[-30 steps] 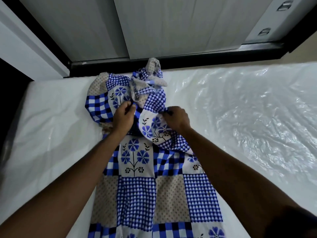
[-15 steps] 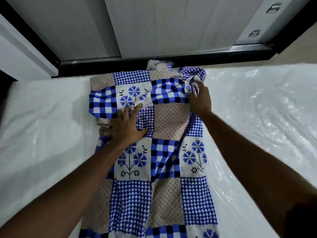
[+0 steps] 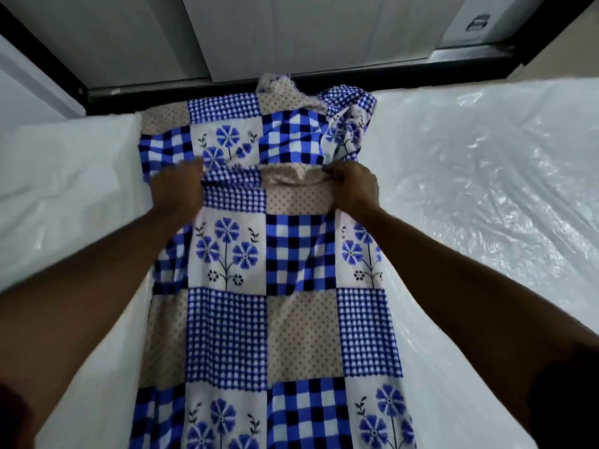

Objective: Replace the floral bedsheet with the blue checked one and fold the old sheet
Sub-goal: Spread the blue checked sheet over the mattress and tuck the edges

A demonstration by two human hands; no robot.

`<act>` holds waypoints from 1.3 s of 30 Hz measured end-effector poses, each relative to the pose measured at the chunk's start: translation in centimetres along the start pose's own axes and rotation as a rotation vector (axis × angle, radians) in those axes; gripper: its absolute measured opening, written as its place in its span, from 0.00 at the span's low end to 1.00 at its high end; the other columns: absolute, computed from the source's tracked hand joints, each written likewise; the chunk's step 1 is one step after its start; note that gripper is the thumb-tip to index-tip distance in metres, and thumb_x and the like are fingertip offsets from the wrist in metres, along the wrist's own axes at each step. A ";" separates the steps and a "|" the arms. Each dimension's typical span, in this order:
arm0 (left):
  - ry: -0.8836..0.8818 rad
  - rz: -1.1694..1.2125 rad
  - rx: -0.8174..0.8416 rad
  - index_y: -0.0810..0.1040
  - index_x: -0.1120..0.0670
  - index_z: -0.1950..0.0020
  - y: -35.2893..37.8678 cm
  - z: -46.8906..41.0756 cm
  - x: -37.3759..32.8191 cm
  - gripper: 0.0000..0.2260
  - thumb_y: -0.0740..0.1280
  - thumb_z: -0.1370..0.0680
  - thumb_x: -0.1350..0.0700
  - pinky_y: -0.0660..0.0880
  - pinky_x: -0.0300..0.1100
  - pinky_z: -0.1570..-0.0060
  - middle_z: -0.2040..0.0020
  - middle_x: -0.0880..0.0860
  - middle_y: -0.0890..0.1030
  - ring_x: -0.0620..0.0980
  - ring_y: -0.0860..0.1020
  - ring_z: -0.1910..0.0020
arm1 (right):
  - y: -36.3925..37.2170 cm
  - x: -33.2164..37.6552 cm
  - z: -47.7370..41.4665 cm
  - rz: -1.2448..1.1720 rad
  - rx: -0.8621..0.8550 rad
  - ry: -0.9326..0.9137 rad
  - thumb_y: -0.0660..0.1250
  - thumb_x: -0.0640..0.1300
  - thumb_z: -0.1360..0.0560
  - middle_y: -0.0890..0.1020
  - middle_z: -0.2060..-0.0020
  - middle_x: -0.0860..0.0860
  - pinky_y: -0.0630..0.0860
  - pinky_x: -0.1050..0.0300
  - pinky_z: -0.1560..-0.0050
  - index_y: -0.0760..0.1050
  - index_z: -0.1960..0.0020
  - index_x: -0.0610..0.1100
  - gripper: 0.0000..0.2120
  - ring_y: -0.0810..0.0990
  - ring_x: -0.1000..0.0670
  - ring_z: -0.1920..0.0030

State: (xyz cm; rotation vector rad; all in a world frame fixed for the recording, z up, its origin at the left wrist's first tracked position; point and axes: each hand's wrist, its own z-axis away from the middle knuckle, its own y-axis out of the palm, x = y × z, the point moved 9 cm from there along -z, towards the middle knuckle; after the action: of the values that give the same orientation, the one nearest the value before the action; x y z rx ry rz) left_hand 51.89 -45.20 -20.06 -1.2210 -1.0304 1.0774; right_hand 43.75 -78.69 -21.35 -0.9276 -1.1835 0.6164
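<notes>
A blue checked patchwork bedsheet [image 3: 269, 319] with blue flower squares and dotted beige squares lies as a long folded strip down the middle of the mattress [image 3: 470, 189]. Its far end is bunched near the mattress's far edge. My left hand [image 3: 178, 189] grips a fold of the sheet at the strip's left side. My right hand [image 3: 353, 186] pinches the same raised fold at the right side. Both hands hold this fold a little above the layers beneath. No other sheet shows.
The mattress is white and wrapped in crinkled clear plastic [image 3: 486, 150]. A dark bed frame edge [image 3: 291, 76] runs along the far side, with white cupboard doors [image 3: 291, 30] behind it. Bare mattress lies to the left and right of the strip.
My left hand went from lying flat on the sheet to gripping a fold. My right hand came back from the far right corner to the strip's right side. The far end now lies flatter.
</notes>
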 end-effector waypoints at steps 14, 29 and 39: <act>-0.518 0.455 -0.056 0.65 0.56 0.26 4.8 26.7 1.2 0.31 0.67 0.25 0.44 0.71 0.60 0.38 0.30 0.62 0.70 0.63 0.70 0.33 | 13.2 8.1 26.6 0.111 0.298 -0.224 0.47 0.70 0.19 0.42 0.18 0.51 0.40 0.33 0.23 0.46 0.18 0.60 0.33 0.37 0.46 0.19; -0.619 0.344 -0.264 0.82 0.55 0.54 1.3 45.7 6.0 0.09 0.67 0.23 0.50 0.72 0.49 0.65 0.55 0.56 0.79 0.60 0.78 0.62 | 12.6 14.4 34.9 -0.023 0.368 -0.452 0.51 0.64 0.17 0.62 0.22 0.45 0.64 0.39 0.28 0.63 0.23 0.53 0.27 0.61 0.41 0.23; -0.834 0.371 0.057 0.75 0.54 0.31 5.3 52.0 6.0 0.28 0.55 0.22 0.38 0.73 0.55 0.50 0.42 0.60 0.79 0.64 0.77 0.46 | 17.8 18.3 43.4 -0.099 0.855 -0.146 0.59 0.72 0.25 0.81 0.60 0.54 0.76 0.52 0.55 0.76 0.59 0.52 0.24 0.80 0.50 0.56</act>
State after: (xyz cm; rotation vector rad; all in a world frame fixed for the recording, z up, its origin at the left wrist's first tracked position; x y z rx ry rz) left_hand 1.76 -29.16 -21.41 -0.9309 -1.3975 1.9850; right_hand 8.66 -42.68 -23.34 -0.1001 -0.9399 1.0080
